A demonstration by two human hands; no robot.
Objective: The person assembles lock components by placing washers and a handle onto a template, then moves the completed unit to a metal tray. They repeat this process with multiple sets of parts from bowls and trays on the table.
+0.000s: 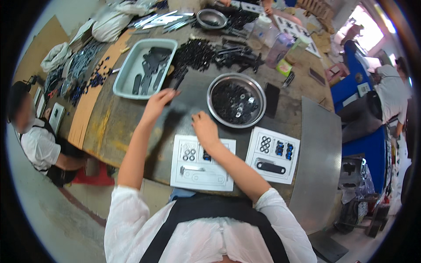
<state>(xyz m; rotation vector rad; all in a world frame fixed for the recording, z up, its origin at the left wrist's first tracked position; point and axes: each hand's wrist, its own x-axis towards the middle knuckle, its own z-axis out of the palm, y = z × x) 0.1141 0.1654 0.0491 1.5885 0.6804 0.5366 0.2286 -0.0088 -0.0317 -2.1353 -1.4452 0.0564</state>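
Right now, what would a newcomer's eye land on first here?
Probably the shiny round metal bowl of small black parts, just right of the table's middle. Next, the pale green tray at its upper left, holding flat dark pieces. Then the left hand, beside that tray, pinching what looks like a slim dark piece.

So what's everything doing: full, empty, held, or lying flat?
Left hand: closed on a dark strip
Right hand: half curled, any hold unclear
Green tray: partly filled
Near metal bowl: holding things
Far metal bowl: contents unclear
Left sheet: flat, partly covered
Right sheet: flat
Purple-tinted bottle: upright
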